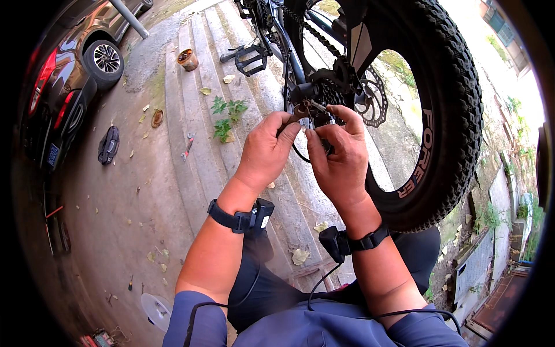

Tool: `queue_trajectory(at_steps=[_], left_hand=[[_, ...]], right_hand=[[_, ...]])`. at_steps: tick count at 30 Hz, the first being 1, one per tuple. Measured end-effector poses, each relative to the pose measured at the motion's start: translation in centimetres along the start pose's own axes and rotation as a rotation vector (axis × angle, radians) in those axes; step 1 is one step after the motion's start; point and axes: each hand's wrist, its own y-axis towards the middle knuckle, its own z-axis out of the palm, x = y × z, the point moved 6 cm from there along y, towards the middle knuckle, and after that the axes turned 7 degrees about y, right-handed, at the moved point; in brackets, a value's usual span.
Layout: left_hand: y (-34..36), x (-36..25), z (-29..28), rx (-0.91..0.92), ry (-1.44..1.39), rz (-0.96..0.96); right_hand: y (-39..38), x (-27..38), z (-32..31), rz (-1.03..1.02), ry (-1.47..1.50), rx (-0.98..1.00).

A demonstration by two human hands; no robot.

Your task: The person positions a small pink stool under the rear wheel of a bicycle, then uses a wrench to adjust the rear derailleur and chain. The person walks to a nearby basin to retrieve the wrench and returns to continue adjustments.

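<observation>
Pinching a small brownish metal part, the left hand is near the right hand, whose fingers are bent, though what they grip cannot be told. The part sits just beside the bicycle wheel's sprockets.

Long grey stone steps run through this outdoor place, with dry leaves and a leafy green plant on them. Left of the steps is flat brown ground and a shiny dark car; a grey pole is near their far end. Far right of the steps, past very bright daylight, is a pale wall with a bluish window.
</observation>
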Motion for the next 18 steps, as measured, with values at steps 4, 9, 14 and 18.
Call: queue_trajectory(at_steps=[4, 9, 14, 18], left_hand=[[0.4, -1.4, -1.0, -0.115, 0.078, 0.144], [0.7, -3.0, -1.8, -0.157, 0.266, 0.253], [1.7, -2.9, -1.9, -0.205, 0.319, 0.463], [2.3, -3.0, -1.9, -0.263, 0.446, 0.538]], right_hand=[[0.1, -0.2, -0.2, 0.021, 0.017, 0.005], [-0.1, -0.3, -0.2, 0.088, 0.032, 0.015], [0.0, -0.3, -0.1, 0.082, 0.039, 0.019], [-0.1, -0.2, -0.1, 0.087, 0.029, 0.028]])
